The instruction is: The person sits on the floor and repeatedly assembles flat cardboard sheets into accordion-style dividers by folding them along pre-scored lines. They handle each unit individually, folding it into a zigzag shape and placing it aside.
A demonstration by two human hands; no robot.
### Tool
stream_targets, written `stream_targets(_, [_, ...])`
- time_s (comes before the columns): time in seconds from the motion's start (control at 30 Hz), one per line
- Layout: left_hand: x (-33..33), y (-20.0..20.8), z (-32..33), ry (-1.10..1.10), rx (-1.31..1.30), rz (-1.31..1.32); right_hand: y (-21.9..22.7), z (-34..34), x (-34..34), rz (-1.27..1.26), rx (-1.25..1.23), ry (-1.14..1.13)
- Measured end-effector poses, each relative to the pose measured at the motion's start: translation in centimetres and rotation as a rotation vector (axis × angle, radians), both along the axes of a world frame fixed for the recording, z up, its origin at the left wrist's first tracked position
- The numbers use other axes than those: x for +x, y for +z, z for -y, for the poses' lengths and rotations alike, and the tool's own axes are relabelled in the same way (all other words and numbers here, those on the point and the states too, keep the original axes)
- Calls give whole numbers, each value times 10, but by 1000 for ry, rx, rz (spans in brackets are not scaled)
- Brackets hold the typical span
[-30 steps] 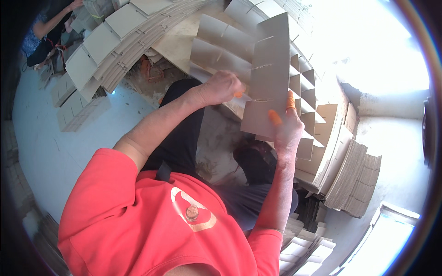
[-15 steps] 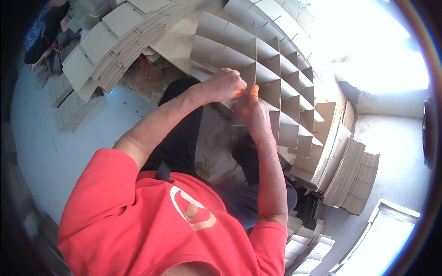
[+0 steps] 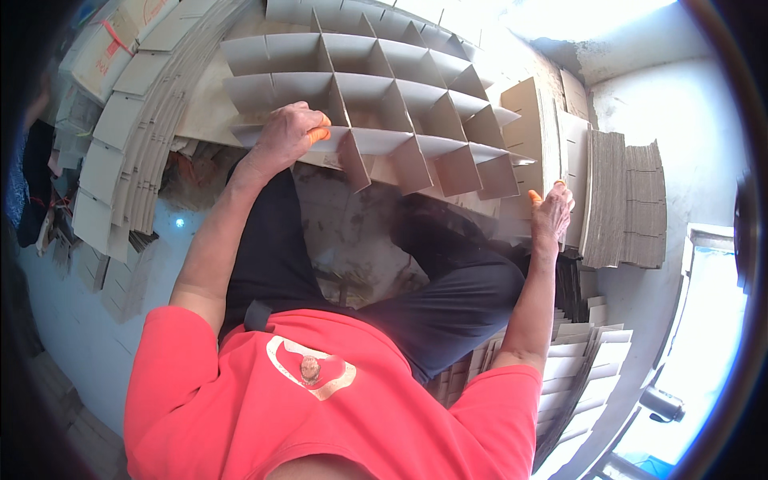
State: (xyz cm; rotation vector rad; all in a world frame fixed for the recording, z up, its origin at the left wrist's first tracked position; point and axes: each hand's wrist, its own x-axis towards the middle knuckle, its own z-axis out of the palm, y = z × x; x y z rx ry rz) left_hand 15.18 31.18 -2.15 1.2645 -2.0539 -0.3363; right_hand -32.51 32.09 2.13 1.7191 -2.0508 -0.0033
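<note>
Head-worn fisheye — facing down past red shirt [image 3: 344, 412] onto cardboard grid [image 3: 364, 96] — near.

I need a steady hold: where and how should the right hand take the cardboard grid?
Probably the rightmost near panel, pinched across its thickness from the person's side: it juts past the front strip, leaving its near edge free. The right hand is to its right.

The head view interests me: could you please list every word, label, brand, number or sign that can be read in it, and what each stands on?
No words or numbers are clear enough to read.
Carton at upper left: red-orange marks, too small and blurred to read.
Red T-shirt: a pale outlined emblem, no legible lettering.
Cardboard divider grid: no lettering visible.
</note>
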Motion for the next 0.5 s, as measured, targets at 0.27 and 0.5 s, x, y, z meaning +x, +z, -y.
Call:
stream_targets(0.27, [0,-1,3,-21,-21,75,-22,19,-13,51,60,73])
stream_targets(0.5, [-1,14,-6,3,37,73,-7,15,-27,143,-353,-68])
